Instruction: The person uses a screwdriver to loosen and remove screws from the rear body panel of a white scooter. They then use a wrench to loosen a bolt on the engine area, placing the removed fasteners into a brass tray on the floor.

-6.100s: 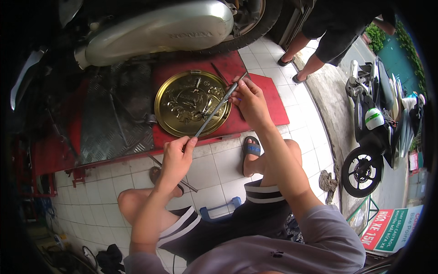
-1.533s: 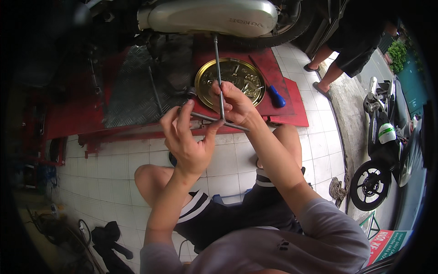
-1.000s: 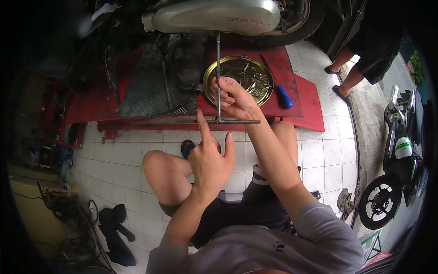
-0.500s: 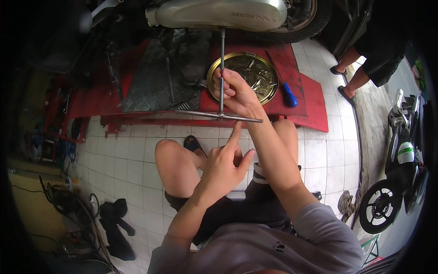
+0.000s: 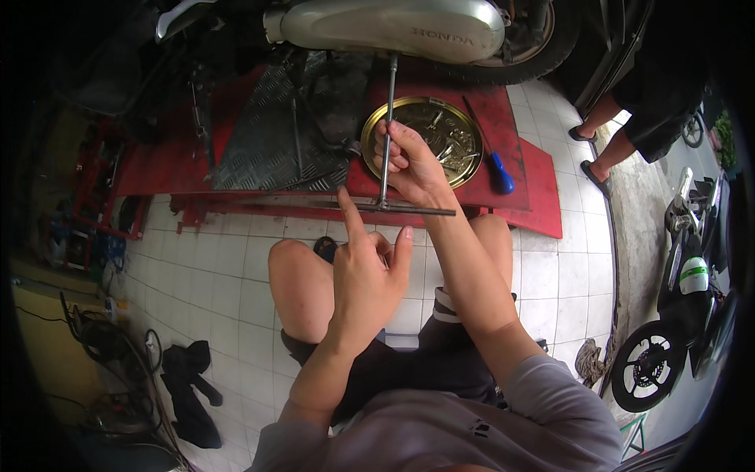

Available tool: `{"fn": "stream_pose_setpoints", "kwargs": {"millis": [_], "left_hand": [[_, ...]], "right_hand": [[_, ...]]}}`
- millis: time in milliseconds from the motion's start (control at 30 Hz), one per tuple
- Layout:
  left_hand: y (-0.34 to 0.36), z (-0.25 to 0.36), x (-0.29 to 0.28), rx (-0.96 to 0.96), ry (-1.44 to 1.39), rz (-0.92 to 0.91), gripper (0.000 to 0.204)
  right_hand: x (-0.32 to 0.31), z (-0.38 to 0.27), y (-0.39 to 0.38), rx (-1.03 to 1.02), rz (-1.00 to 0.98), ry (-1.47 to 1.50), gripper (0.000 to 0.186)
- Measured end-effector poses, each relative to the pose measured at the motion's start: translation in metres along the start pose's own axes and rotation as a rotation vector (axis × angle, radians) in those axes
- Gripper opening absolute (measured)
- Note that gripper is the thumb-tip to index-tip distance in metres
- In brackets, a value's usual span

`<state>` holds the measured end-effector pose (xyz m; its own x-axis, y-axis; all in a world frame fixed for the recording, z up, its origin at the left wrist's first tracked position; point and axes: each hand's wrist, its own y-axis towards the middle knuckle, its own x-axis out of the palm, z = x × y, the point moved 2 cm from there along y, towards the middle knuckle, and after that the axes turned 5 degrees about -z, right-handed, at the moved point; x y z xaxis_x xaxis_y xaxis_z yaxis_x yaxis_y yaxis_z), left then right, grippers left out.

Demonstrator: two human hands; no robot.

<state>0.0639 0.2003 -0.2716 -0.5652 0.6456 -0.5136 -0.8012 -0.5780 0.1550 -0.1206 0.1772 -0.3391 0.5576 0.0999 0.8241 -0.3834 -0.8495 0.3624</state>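
My right hand (image 5: 414,164) is closed round the upright shaft of a T-handle socket wrench (image 5: 384,179). The wrench's far end reaches the underside of a silver motorcycle engine cover (image 5: 385,30), and its joint there is too small to make out. Its crossbar lies toward me, with the right end over my right wrist. My left hand (image 5: 368,275) is below the bar with index finger and thumb stretched out and the other fingers curled. That index fingertip is by the bar's left part; whether it touches I cannot tell. Nothing shows in this hand.
A round gold-rimmed tray (image 5: 412,115) of small metal parts stands on the red lift platform (image 5: 543,193), beside a blue-handled screwdriver (image 5: 501,175). Another person's legs (image 5: 617,149) are at the right, near a parked motorcycle (image 5: 676,315). Black cloth (image 5: 189,393) lies on the tiles.
My left hand has moved left and its index finger now points at the crossbar's left part. The crossbar has turned slightly. My right hand keeps its grip on the shaft.
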Motion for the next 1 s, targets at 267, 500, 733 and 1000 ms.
{"fn": "stream_pose_setpoints", "kwargs": {"millis": [267,500,733,1000], "left_hand": [[-0.006,0.006,0.013,0.177,-0.163,-0.098,0.072],[-0.005,0.006,0.016,0.224,-0.217,-0.251,0.077],[-0.003,-0.006,0.012,0.14,-0.152,-0.412,0.075],[0.009,-0.037,0.002,0.097,-0.193,-0.023,0.074]], "right_hand": [[0.001,-0.005,0.002,-0.012,0.022,-0.022,0.016],[0.004,-0.005,0.006,-0.033,0.006,0.007,0.016],[0.002,-0.005,0.009,-0.045,0.025,0.052,0.015],[0.002,-0.008,0.009,-0.057,0.02,0.04,0.017]]}}
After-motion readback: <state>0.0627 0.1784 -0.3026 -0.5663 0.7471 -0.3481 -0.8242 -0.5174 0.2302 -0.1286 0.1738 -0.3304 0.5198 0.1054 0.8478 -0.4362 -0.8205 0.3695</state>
